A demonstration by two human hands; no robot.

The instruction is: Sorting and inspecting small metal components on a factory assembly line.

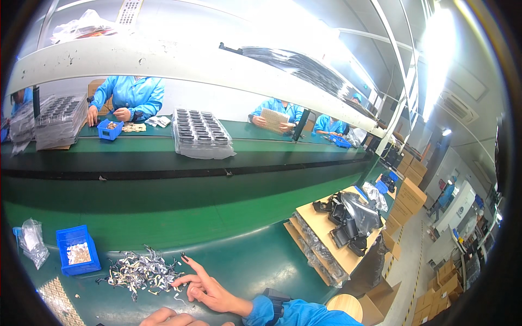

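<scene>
My right hand (209,290) reaches in from the lower right, at the right edge of a loose pile of small black, white and yellowish strip-like pieces (141,274). Its fingers are stretched apart, and one fingertip touches or nearly touches the pile. Something small and black (185,257) sits at the tip of the raised finger; I cannot tell whether it is a piece or a fingertip cover. My left hand (168,317) shows only partly at the lower edge, its fingertips out of sight. Left of the pile stands a blue bin (91,255) holding small pale pieces (79,253).
A textured beige sheet (58,301) and a clear plastic bag (33,243) lie at the left. Black moulded parts (348,225) rest on a wooden board (312,221) at the right. Across the green conveyor (179,204), co-workers in blue sit near stacked trays (201,136).
</scene>
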